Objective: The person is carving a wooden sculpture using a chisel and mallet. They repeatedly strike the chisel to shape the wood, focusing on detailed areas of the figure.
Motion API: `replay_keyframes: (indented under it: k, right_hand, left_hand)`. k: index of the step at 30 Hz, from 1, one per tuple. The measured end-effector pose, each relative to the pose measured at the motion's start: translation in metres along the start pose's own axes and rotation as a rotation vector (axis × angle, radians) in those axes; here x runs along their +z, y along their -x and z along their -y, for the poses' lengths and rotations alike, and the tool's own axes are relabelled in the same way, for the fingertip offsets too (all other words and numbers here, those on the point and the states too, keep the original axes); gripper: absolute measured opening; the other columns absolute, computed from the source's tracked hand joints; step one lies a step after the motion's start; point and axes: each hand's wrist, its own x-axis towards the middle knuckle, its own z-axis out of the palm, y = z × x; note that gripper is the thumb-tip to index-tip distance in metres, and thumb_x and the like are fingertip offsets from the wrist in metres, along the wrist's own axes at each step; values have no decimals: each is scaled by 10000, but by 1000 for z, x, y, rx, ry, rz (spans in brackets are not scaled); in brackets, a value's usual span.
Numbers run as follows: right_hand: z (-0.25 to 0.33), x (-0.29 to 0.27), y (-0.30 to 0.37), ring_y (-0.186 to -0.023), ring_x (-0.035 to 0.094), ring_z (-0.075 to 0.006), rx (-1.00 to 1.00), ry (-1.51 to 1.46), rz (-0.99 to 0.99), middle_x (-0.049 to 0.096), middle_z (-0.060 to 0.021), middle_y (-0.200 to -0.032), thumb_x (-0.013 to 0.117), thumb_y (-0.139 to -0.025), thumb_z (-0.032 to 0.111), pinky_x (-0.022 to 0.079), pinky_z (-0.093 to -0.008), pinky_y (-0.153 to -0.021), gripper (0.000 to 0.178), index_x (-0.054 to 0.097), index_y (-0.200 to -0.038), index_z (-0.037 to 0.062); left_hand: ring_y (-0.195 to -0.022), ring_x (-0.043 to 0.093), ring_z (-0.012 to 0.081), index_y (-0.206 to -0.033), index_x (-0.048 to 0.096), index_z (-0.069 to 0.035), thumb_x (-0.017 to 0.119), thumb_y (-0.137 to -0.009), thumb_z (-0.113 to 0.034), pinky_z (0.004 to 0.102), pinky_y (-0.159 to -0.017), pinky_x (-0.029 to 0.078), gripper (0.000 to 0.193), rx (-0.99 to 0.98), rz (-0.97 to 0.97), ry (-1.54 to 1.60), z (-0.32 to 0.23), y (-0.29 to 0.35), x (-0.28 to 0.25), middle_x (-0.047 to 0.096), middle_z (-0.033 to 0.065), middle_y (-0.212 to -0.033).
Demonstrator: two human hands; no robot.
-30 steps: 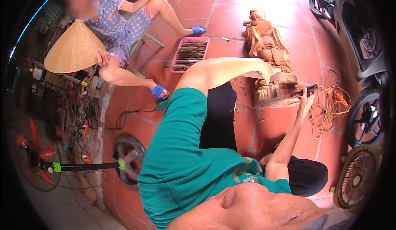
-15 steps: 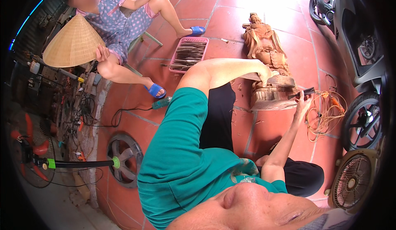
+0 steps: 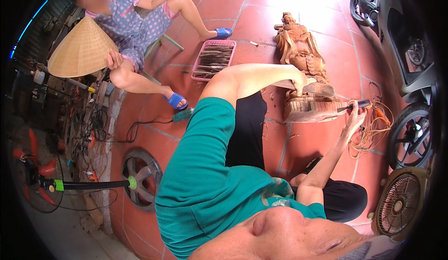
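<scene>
A carved wooden statue (image 3: 298,45) lies on the tiled floor, its head away from me and its blocky base (image 3: 310,110) nearest. My left hand (image 3: 299,80) is on its lower part, fingers bent down and pressing against the wood. A darker, flat brown wooden piece (image 3: 319,90) juts out beside these fingers; whether it is part of the statue I cannot tell. To the right of the base, my right hand (image 3: 355,118) is closed round a tool (image 3: 360,104) with a thick black end and a thin dark shaft pointing at the base. The palm side is hidden.
A pink basket (image 3: 195,73) of several carving tools stands left of the statue. Beyond it sits a person with a conical hat (image 3: 81,50). Orange cord (image 3: 383,116), a motorbike (image 3: 403,40) and a box fan (image 3: 398,206) are at right. A teal power tool (image 3: 182,115) lies at left.
My right hand has moved to the right with the black-ended tool, farther from the statue's base. My left hand stays in place on the statue.
</scene>
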Motion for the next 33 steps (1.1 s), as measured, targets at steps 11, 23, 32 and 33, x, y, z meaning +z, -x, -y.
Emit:
replay_keyframes:
  k: [11, 23, 32, 33]
  right_hand:
    - [-56, 20, 23, -692, 456, -152, -286, 455, 327, 473, -41, -763, 815, -812, 158, 417, -329, -644, 224, 651, -882, 23]
    - [-52, 51, 41, -973, 627, -338, -336, 1061, 357, 657, -109, -1009, 714, -809, 246, 509, -468, -800, 204, 682, -950, 102]
    - [-59, 47, 34, -860, 646, -340, -412, 871, 399, 680, -145, -899, 705, -791, 197, 501, -430, -754, 198, 711, -954, 86]
    - [-60, 46, 35, -866, 646, -338, -399, 861, 397, 680, -144, -898, 710, -789, 200, 501, -431, -758, 198, 711, -952, 87]
  left_hand:
    - [-1186, 588, 418, -1585, 36, -133, 849, -766, -345, 511, -984, 467, 1173, -7, -39, -46, 0, -2, -8, 585, 280, -1314]
    - [-1282, 511, 431, -1587, 24, -137, 841, -770, -340, 526, -1090, 377, 1174, 2, -23, -43, 0, 1, -8, 553, 273, -1364]
    - [-1267, 528, 429, -1584, 17, -126, 839, -773, -341, 530, -1075, 387, 1175, 23, -27, -46, 7, -5, -2, 559, 285, -1349]
    - [-1266, 528, 429, -1584, 16, -126, 839, -773, -341, 530, -1075, 387, 1175, 20, -26, -46, 7, -5, -2, 560, 285, -1348]
